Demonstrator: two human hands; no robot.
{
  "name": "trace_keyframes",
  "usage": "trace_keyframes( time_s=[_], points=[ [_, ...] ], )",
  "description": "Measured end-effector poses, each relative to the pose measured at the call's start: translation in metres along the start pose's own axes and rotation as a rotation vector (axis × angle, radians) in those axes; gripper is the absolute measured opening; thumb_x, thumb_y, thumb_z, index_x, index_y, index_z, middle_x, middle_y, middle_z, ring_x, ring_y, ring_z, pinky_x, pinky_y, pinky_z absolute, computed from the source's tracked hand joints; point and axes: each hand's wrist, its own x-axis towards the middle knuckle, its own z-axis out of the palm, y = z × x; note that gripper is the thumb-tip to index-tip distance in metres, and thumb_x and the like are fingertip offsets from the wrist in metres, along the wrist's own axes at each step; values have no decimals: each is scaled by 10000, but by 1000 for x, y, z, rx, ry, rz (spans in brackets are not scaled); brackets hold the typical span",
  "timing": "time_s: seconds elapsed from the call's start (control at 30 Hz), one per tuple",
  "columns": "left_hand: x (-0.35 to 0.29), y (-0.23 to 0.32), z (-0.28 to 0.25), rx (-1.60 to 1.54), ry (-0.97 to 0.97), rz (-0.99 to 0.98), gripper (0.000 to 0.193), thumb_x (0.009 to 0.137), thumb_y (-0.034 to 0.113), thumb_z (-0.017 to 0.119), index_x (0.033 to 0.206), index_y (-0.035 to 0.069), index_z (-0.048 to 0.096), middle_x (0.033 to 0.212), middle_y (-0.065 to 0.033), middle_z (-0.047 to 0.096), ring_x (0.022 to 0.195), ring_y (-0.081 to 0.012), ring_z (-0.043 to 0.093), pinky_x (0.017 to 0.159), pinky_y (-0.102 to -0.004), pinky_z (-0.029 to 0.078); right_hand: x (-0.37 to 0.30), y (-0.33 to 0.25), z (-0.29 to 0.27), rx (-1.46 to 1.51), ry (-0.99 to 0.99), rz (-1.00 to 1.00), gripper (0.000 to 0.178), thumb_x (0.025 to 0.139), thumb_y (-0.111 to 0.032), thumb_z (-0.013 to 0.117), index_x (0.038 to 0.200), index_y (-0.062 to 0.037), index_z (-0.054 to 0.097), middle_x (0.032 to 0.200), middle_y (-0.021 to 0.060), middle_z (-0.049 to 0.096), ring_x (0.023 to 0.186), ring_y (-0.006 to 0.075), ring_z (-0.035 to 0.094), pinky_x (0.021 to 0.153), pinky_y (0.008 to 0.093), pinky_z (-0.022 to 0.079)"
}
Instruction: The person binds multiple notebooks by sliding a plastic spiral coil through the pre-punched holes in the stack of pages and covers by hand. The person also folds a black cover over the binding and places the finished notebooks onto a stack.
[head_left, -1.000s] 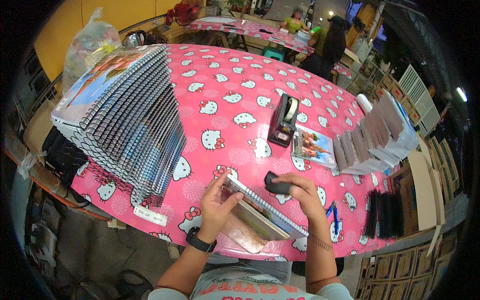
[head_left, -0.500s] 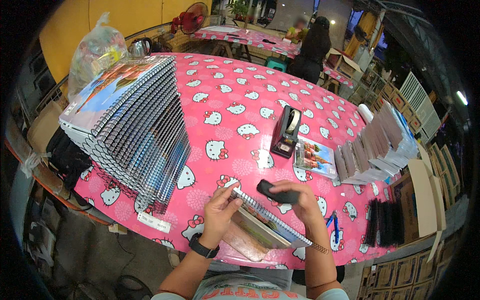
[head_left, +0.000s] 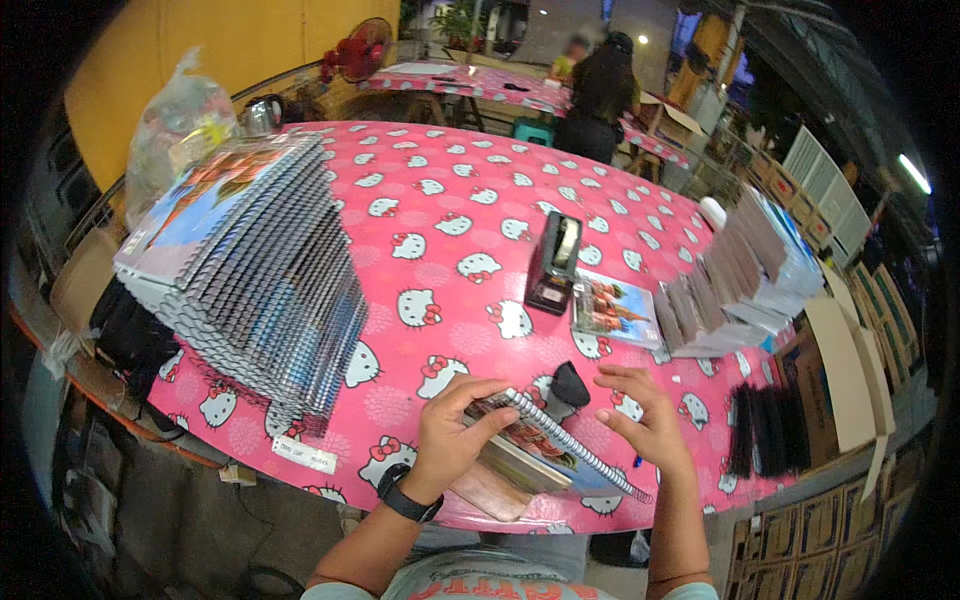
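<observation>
My left hand point(head_left: 462, 432) grips the upper left end of a spiral-bound notebook point(head_left: 545, 445), thumb on the near side. The notebook tilts with its coil edge up. At its lower right end the coil point(head_left: 640, 494) pokes past the covers. A pinkish-brown slab point(head_left: 492, 490) lies under it at the table's near side. Right of the coil edge, my right hand point(head_left: 645, 415) is open, fingers curved and apart, holding nothing. Between it and the notebook's upper end is a small black pouch-like thing point(head_left: 568, 388); its exact kind is unclear. My right hand partly hides a blue pen point(head_left: 638, 462).
A tall stack of spiral notebooks point(head_left: 270, 270) stands at left. Beyond the hands are a black tape dispenser point(head_left: 555, 262) and a picture-covered book point(head_left: 615, 308). Piled unbound books point(head_left: 740, 280) and black coils point(head_left: 768, 430) sit at right. Another person point(head_left: 600, 95) stands at a far table.
My right hand has let go of the black pouch-like thing, moved right and opened. The notebook stays in my left hand, and the coil sticks out less at its lower end. The view has shifted slightly.
</observation>
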Motion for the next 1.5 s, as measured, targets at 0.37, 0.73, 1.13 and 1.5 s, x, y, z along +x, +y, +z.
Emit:
trace_keyframes(
  time_s=[0.37,0.73,1.13,1.5],
  points=[
    [-1,31,36,191,-59,240,271,670,-47,713,921,19,635,842,-75,615,773,-150,579,663,-254,465,3,-87,10,204,233,-31,191,756,-34,649,941,-6,609,852,129,580,761,276,566,647,327,462],
    [-11,42,31,93,-94,173,242,716,-20,694,928,31,589,853,-47,599,798,-112,602,687,-241,489,20,-100,-13,-11,42,-269,190,680,-85,724,786,-23,579,746,93,542,666,254,531,557,342,433],
    [13,88,-6,506,-258,454,241,744,59,635,976,31,575,906,-113,591,843,-294,573,741,-359,471,33,-129,-26,-183,198,-324,463,696,-216,735,1067,-19,541,1002,152,574,910,282,549,765,369,439],
    [64,225,-260,978,826,517,467,841,155,593,1237,-25,423,1154,-153,510,1056,-218,500,927,-299,368,6,-58,-19,303,442,34,258,789,-115,616,1025,-16,584,1072,110,542,946,179,517,775,289,431]
  ],
)
